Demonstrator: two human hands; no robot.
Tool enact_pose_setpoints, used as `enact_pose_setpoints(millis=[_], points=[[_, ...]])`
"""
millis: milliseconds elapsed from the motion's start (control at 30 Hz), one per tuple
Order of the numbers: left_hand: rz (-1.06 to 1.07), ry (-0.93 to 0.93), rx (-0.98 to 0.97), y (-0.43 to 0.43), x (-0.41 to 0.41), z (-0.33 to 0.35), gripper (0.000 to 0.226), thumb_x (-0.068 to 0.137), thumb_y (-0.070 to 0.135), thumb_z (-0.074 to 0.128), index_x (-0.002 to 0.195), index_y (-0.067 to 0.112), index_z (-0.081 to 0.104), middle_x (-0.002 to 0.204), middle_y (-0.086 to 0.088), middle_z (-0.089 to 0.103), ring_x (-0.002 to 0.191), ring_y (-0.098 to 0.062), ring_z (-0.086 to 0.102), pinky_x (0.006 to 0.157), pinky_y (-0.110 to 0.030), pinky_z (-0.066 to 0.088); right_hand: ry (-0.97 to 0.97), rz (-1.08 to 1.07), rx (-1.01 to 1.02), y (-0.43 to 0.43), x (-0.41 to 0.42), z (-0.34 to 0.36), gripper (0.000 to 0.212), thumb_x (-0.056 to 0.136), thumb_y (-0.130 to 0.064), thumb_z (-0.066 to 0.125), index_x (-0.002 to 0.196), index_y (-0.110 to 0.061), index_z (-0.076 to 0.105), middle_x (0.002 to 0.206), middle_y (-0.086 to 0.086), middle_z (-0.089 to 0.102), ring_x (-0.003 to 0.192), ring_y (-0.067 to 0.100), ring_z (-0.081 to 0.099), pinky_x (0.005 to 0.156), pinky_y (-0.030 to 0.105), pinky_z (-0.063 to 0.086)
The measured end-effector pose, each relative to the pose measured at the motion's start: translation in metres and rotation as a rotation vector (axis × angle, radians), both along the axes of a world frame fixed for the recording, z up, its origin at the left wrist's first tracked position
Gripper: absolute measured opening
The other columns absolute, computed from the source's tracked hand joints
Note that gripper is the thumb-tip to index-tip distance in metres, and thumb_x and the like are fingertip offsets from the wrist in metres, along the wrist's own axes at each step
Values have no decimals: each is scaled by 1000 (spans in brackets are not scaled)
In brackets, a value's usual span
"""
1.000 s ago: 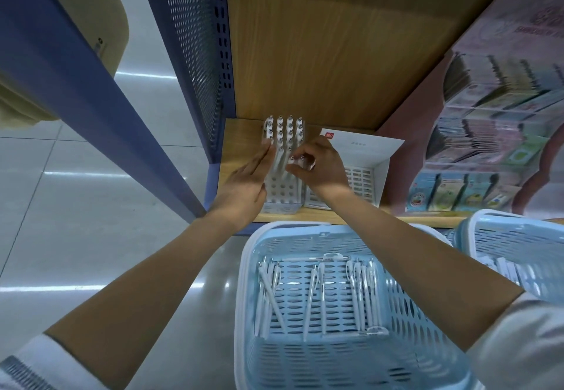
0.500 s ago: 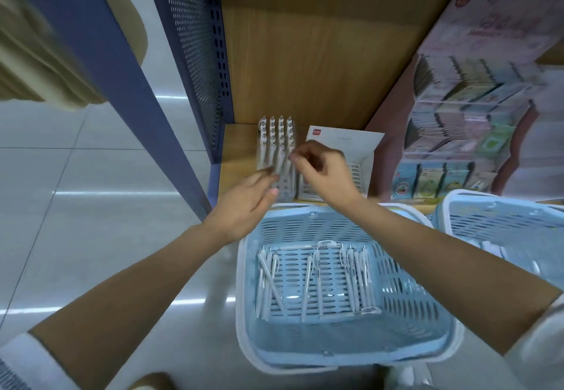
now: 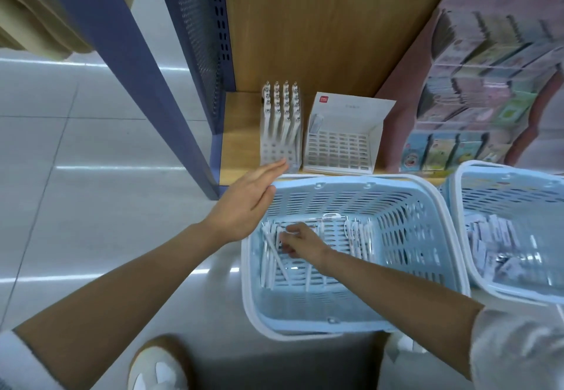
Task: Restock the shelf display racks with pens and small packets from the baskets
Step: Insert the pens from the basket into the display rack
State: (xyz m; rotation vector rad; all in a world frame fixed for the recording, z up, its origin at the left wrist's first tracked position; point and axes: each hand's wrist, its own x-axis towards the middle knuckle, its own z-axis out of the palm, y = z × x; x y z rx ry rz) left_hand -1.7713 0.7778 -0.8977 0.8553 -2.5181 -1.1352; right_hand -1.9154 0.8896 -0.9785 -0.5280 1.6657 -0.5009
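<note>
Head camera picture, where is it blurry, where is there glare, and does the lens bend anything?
Head view: the packet display at far right is smeared by blur, while the pen rack is sharp; white glare streaks cross the floor tiles; the wide lens makes the blue shelf post lean steeply; the right hand in the basket is slightly soft.

Pens [image 3: 361, 238]: white, loose in the left blue basket [image 3: 351, 177].
Pen rack [image 3: 280, 133]: clear, back rows filled, on shelf [image 3: 241, 133].
Packets [image 3: 488, 237]: small, blurred, seemingly piled in right basket [image 3: 518, 194].
</note>
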Motion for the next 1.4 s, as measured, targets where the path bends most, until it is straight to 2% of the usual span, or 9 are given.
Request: enact_pose_setpoints(millis=[100, 233, 500, 700, 900, 1033, 1133, 1267, 1400], points=[[2, 19, -4, 0, 1, -1, 47, 103, 24, 28, 150, 18, 35, 155, 6, 35, 143, -4, 27, 116, -17, 17, 10, -12, -22, -5, 20, -7, 35, 87, -35, 67, 110, -13, 53, 91, -2, 62, 78, 12, 59, 76, 30, 53], [-1, 34, -5, -1, 0, -3, 46, 104, 21, 29, 149, 17, 37, 154, 5, 36, 142, -5, 28, 115, -16, 17, -31, 74, -37, -8, 31, -1, 25, 95, -30, 57, 78, -19, 43, 73, -5, 44, 66, 9, 41, 60, 23, 35], [13, 56, 18, -2, 1, -4, 44, 105, 16, 31, 148, 20, 38, 154, 6, 36, 142, -3, 27, 115, -14, 17, -210, 65, -146, -4, 19, 1, 14, 90, -21, 65, 95, -10, 57, 85, 2, 65, 76, 9, 58, 68, 19, 48], [-9, -24, -12, -3, -1, 1, 44, 105, 23, 31, 148, 21, 38, 152, 4, 39, 141, -8, 31, 114, -17, 19, -210, 136, -226, 3, -2, 44, 11, 94, -21, 60, 84, -21, 56, 58, -22, 59, 57, -7, 52, 56, 12, 39], [49, 19, -47, -2, -12, 26, 51, 100, 37, 30, 144, 17, 43, 148, 2, 43, 137, -8, 33, 113, -26, 23, -187, 152, -480, -1, -34, 121, 18, 89, -23, 65, 87, -8, 57, 72, 2, 50, 67, 12, 48, 64, 21, 41], [170, 327, 355, 10, -37, 54, 51, 98, 46, 35, 141, 20, 42, 137, 5, 52, 126, -3, 47, 106, -25, 37, -110, -16, -702, -32, -55, 161, 9, 89, -25, 65, 97, -22, 65, 85, 6, 62, 80, 19, 58, 71, 33, 48], [130, 364, 718, 18, -56, 71, 41, 98, 44, 48, 134, 26, 42, 129, 9, 57, 118, -4, 56, 100, -27, 46, -116, -167, -785, -54, -56, 171, 12, 93, -15, 59, 104, -10, 59, 84, 1, 65, 80, 14, 62, 70, 28, 51], [122, 368, 791, 21, -69, 78, 12, 102, 14, 46, 111, 19, 52, 90, -5, 62, 82, -16, 64, 76, -28, 57, -59, -209, -741, -68, -48, 171, 18, 94, -22, 59, 99, -7, 50, 66, 5, 58, 51, 16, 57, 41, 26, 42], [205, 325, 803, 12, -63, 69, 21, 104, 22, 40, 91, 13, 53, 72, -5, 51, 61, -13, 48, 57, -24, 48, -81, -204, -724, -73, -44, 167, 16, 96, -23, 56, 96, -9, 50, 72, 9, 58, 55, 20, 59, 45, 31, 46]])
